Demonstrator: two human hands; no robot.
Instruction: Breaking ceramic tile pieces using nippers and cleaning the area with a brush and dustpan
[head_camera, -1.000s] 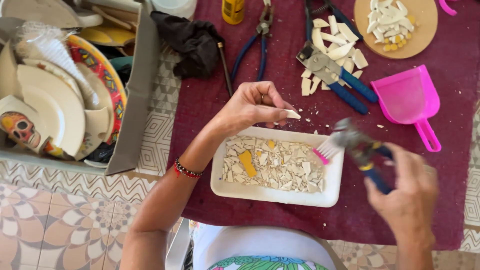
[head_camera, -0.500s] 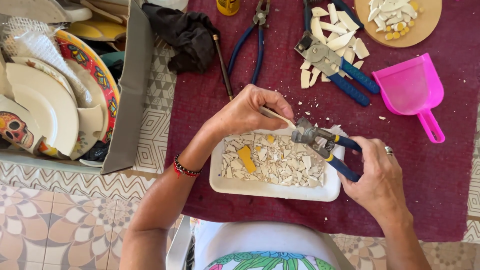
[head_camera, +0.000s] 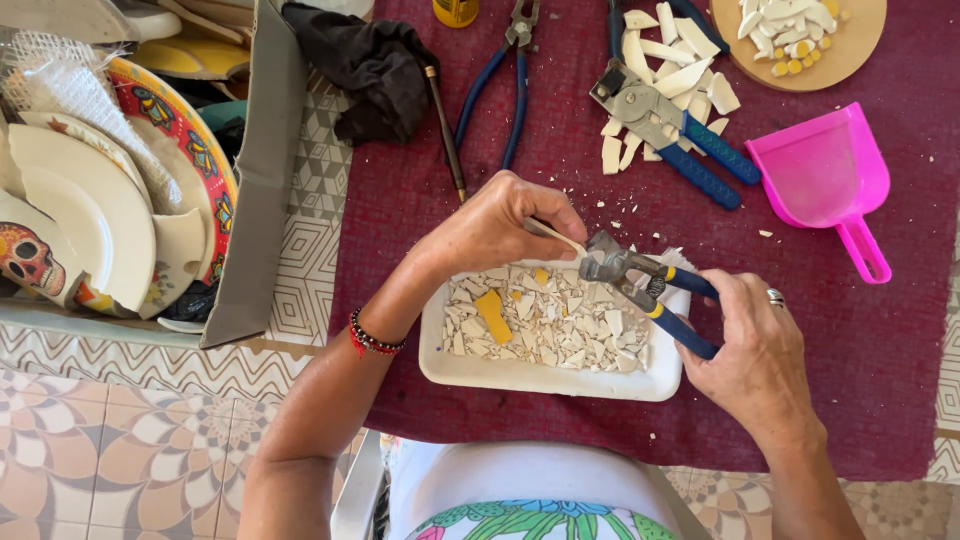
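Observation:
My left hand (head_camera: 500, 225) pinches a thin white ceramic shard (head_camera: 556, 236) above a white tray (head_camera: 530, 377) filled with several small white chips and a yellow piece (head_camera: 493, 315). My right hand (head_camera: 757, 345) grips the blue handles of wheeled tile nippers (head_camera: 640, 283). The metal jaws of the nippers meet the end of the shard over the tray.
A maroon cloth (head_camera: 870, 340) covers the table. On it lie a pink dustpan (head_camera: 825, 180), a second nipper (head_camera: 665, 130) among white shards, blue pliers (head_camera: 505, 75), a dark rag (head_camera: 370, 65) and a wooden board (head_camera: 800, 40) with pieces. A box of broken plates (head_camera: 130, 180) sits left.
My right hand has brought the nippers left from the tray's right edge to the shard. My left hand has come down a little over the tray with the shard.

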